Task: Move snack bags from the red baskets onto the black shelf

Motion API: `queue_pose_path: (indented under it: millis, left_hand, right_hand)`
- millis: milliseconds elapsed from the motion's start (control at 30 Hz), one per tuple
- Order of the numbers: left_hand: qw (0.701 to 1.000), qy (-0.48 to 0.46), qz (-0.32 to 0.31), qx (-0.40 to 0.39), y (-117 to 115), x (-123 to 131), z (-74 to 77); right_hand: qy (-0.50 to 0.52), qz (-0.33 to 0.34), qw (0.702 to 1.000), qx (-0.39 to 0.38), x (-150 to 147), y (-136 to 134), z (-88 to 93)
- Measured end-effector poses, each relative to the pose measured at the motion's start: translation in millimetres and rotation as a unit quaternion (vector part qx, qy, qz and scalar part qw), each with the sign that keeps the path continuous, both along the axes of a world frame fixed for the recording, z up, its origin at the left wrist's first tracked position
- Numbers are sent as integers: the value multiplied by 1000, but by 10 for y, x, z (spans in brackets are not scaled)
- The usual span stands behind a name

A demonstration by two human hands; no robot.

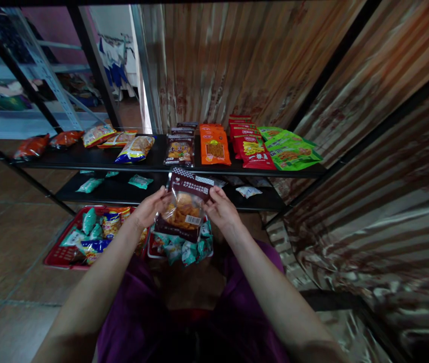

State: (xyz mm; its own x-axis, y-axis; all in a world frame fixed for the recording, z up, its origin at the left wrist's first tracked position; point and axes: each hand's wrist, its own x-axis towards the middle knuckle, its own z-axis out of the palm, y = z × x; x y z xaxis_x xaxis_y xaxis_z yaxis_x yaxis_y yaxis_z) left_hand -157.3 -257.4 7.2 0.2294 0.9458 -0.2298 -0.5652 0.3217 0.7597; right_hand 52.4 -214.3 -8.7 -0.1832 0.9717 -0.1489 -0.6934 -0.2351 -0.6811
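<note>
Between my two hands is a dark brown snack bag with a clear window showing yellow-orange chips and a barcode label. My left hand pinches its left edge, and my right hand grips the right edge near the top. The bag is held up in front of the black shelf. Right behind it on that shelf stand similar brown snack bags in a row. Below the held bag, a small basket carries several teal-wrapped snacks.
Orange packets, red packets and green packets line the shelf's right; yellow bags and dark orange bags its left. A lower shelf bears small packets. A red basket of snacks sits on the floor. A curtain hangs behind.
</note>
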Motion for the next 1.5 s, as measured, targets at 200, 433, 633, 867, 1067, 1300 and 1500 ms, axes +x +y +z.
queue_pose_path:
  millis: [200, 433, 633, 867, 1067, 1300, 1500]
  left_hand:
    - [998, 64, 0, 1, -262, -50, -196]
    - [993, 96, 67, -4, -327, 49, -401]
    - [986, 105, 126, -10, -308, 171, -470]
    - [987, 79, 138, -22, -364, 239, -503]
    - [985, 89, 146, -40, -405, 221, -575]
    - [982, 86, 165, -33, -463, 232, -603]
    - [980, 92, 174, -33, -526, 250, -570]
  right_hand:
    - [4, -41, 999, -7, 103, 135, -31]
    - [2, -45, 999, 5, 133, 179, 10]
    - [-12, -70, 997, -14, 153, 152, 28]
    - [-37, -81, 996, -24, 179, 143, 92]
    - [-115, -104, 988, -4, 156, 161, 109]
    - [-152, -111, 982, 1, 127, 152, 69]
    - [-170, -122, 977, 37, 82, 199, -61]
